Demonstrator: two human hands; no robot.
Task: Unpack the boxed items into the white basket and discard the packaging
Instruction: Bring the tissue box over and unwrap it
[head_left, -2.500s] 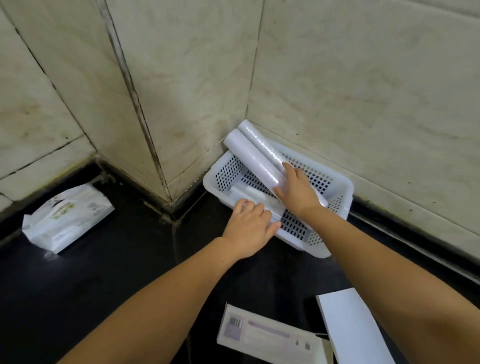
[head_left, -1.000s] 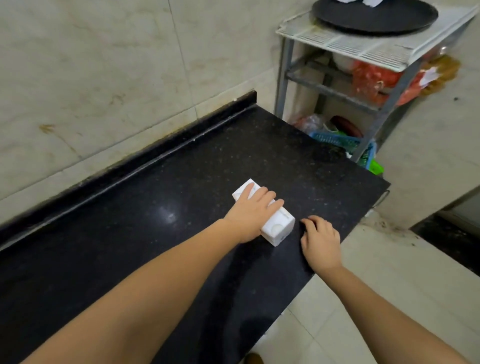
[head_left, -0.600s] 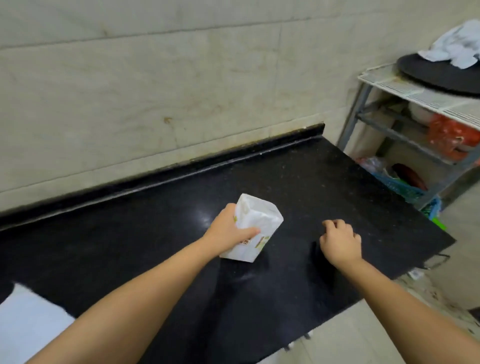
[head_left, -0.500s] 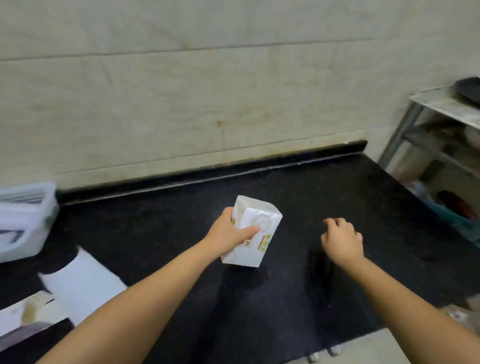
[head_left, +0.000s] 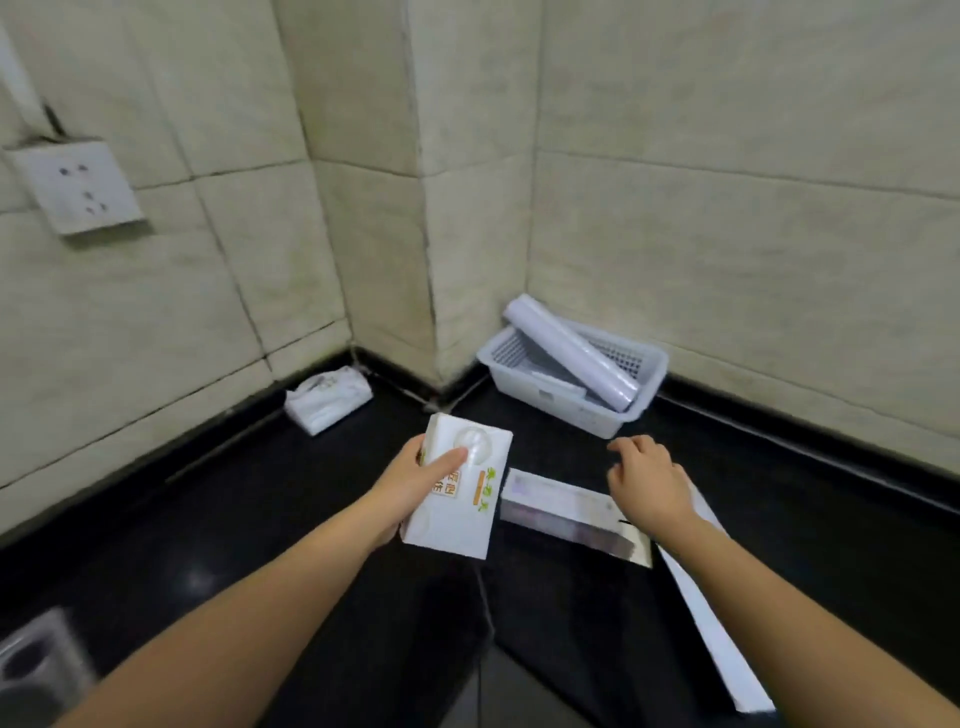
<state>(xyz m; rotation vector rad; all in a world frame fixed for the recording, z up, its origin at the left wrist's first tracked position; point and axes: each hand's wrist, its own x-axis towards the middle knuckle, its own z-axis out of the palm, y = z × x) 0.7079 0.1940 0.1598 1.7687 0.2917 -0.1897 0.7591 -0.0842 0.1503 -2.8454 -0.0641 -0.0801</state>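
Observation:
My left hand (head_left: 415, 480) grips a white box (head_left: 460, 493) with green and orange print, held above the black counter. The white basket (head_left: 647, 400) stands in the wall corner beyond it, with white rolls (head_left: 569, 358) leaning inside. My right hand (head_left: 647, 480) hovers with fingers loosely curled and nothing in it, over a flat opened carton (head_left: 561, 509) lying on the counter. A long white carton (head_left: 717, 618) lies under my right forearm.
A white soft pack (head_left: 327, 400) lies against the left wall base. A wall socket (head_left: 78, 187) is at upper left. The black counter (head_left: 234, 519) runs along both walls. A grey round object (head_left: 31, 670) shows at the lower left edge.
My view has swung left from the counter's right end back to the corner with the basket. My left hand picked up the white box and carried it here; my right hand came along empty.

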